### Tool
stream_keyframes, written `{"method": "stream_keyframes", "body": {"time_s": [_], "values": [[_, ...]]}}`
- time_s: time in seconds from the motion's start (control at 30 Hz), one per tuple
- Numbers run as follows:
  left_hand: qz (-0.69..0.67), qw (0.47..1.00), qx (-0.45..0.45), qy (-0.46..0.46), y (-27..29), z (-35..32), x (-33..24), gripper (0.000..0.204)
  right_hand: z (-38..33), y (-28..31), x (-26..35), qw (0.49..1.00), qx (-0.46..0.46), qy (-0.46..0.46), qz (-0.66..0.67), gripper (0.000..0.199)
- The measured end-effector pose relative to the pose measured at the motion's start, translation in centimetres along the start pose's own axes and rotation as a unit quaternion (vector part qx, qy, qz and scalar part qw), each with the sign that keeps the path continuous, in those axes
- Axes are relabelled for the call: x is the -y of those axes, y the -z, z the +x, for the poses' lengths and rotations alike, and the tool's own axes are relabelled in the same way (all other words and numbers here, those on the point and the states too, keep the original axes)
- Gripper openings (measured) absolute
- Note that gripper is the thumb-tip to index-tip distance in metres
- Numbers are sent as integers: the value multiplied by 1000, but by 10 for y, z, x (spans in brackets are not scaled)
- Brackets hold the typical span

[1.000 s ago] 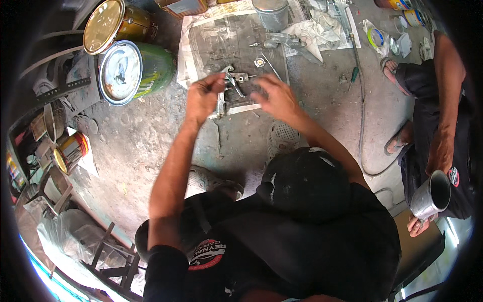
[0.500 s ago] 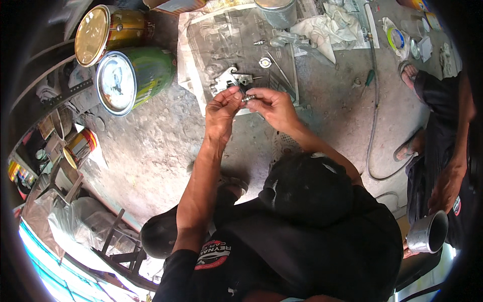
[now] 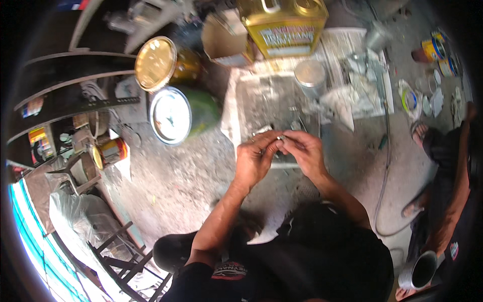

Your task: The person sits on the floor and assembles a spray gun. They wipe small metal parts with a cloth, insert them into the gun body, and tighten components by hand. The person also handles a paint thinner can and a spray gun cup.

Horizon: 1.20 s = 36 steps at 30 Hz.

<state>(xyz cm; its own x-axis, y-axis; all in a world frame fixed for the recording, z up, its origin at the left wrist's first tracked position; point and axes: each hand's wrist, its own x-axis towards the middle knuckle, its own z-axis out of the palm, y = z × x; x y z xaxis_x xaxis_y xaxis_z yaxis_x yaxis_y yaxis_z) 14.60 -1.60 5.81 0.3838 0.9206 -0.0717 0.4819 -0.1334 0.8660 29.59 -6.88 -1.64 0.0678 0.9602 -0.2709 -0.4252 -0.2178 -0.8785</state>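
Note:
Fingertip to fingertip, my left hand and my right hand are closed in a pinch around a small metal fitting. Blur and the fingers hide most of its shape. Just beyond my hands, a silvery metal tool body lies on the newspaper, largely covered by my left hand. A thin rod lies past my right fingers. Farther back stands a grey metal can, with a crumpled white cloth to its right.
A gold pail and a green pail lie at the left. A gold rectangular can and an open carton stand at the back. A hose runs along the right; beside it, another person's hand holds a metal cup.
My view has swung, so the scene sits lower and farther right, and the gold rectangular can now shows. Both hands still pinch the fitting, closer together.

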Motion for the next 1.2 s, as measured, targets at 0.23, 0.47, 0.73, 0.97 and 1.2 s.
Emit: {"method": "stream_keyframes", "body": {"time_s": [0.23, 0.47, 0.73, 0.97, 1.2], "values": [[-129, 979, 119, 103, 48, 59, -28, 29, 32, -30, 52, 996, -29, 65, 47, 19], [212, 968, -93, -98, 72, 140, 8, 27, 46, -29, 73, 997, -59, 28, 27, 26], [687, 710, 140, -61, 110, 327, 81, 17, 11, 91, 90, 947, -300, 84, -75, 23], [45, 977, 140, 152, 163, 385, 270, 25, -13, 143, 85, 904, -405, 36, -135, 26], [-235, 937, 210, 147, 145, 342, 212, 25, -28, 147, 66, 882, -437, 21, -177, 26]]}}
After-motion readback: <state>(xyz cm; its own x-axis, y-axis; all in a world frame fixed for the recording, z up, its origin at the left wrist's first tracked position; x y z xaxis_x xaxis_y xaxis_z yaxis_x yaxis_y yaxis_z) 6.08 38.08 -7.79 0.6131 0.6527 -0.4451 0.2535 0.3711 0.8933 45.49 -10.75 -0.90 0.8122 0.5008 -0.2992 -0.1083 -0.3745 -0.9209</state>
